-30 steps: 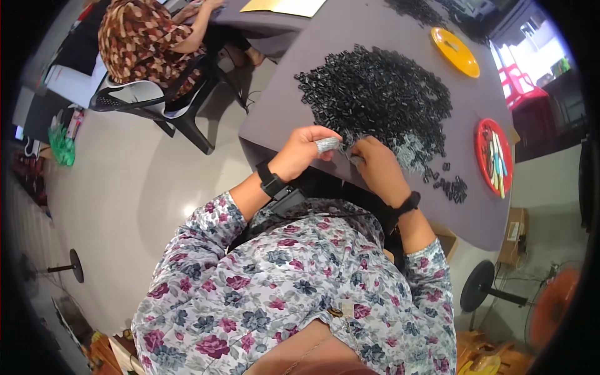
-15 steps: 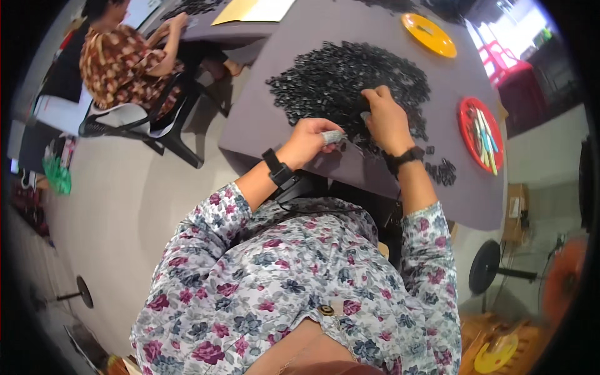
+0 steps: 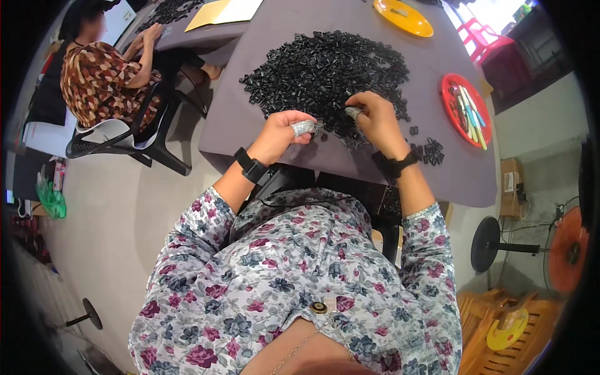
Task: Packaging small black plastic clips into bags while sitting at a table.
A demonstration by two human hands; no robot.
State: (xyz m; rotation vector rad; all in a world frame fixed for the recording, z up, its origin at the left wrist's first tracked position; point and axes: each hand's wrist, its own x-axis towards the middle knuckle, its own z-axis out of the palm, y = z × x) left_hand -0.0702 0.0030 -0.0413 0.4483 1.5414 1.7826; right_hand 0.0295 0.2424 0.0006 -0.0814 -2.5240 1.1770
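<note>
A broad heap of small black plastic pieces lies on the grey-covered table. At its near edge, my left hand is closed in a pinch, with a silver-grey wrapping around a fingertip. Something small and dark shows by those fingertips, too small to name. My right hand is over the near right side of the heap, thumb and index finger bent together. Grey wrapping also covers its thumb. Whatever sits between the right fingertips is hidden. A smaller group of black pieces lies beside my right wrist.
A red plate with several slim-handled tools stands at the right, and a yellow plate at the far right. Another person sits at a neighbouring table on the left, in a black chair. A fan stands at the right.
The whole view has shifted, so the table and heap appear farther left and higher. My right hand has drawn slightly nearer and rightward across the heap; my left hand keeps its pinch.
</note>
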